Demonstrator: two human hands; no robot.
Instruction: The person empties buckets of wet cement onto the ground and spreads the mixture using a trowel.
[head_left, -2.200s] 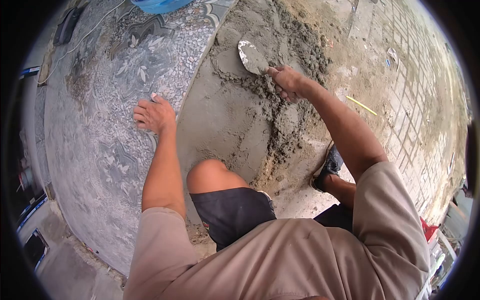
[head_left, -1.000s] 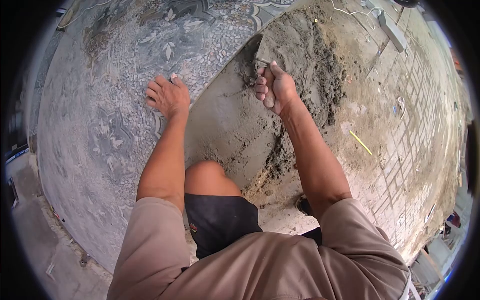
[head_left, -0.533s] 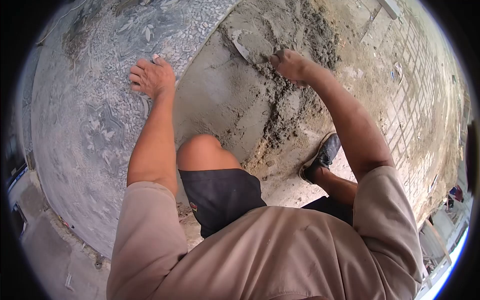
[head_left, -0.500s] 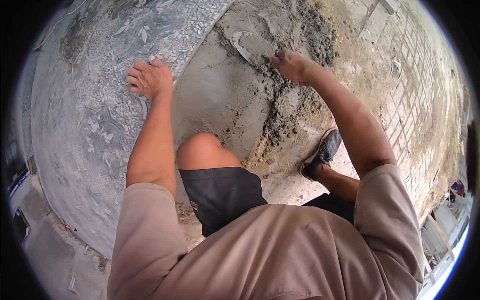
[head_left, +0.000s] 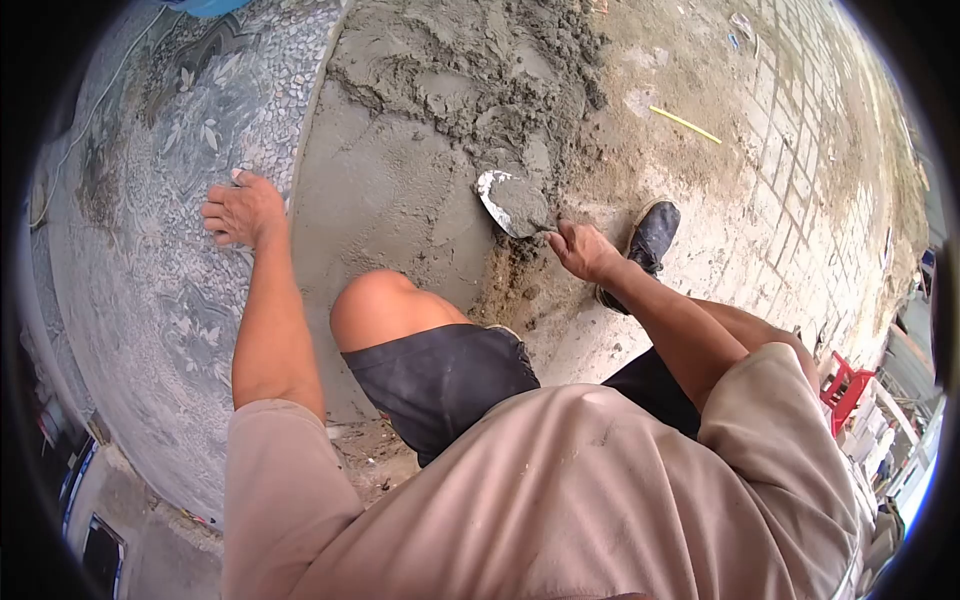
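My right hand [head_left: 588,250] is closed round the handle of a trowel [head_left: 515,205]. Grey mortar covers much of the trowel's rounded blade, whose left rim shows white. The blade is over the lower right edge of the wet mortar [head_left: 380,180], beside loose brown soil. Rough heaps of mortar [head_left: 480,75] lie farther forward. On the patterned tile floor [head_left: 190,250] to the left rests my left hand [head_left: 243,209], fingers somewhat bent and apart, holding nothing, close to the tile edge.
My bare knee [head_left: 385,305] is beside the mortar, and my shoe [head_left: 654,235] stands on the dirt at right. A yellow strip [head_left: 685,124] lies near brick paving [head_left: 800,150]. A red plastic object [head_left: 846,390] is at far right. Part of a blue container [head_left: 212,6] shows at top left.
The trowel in my right hand has come nearer my body, away from the heaped mortar to the soil edge. My left hand remains on the tiles. The camera view has shifted.
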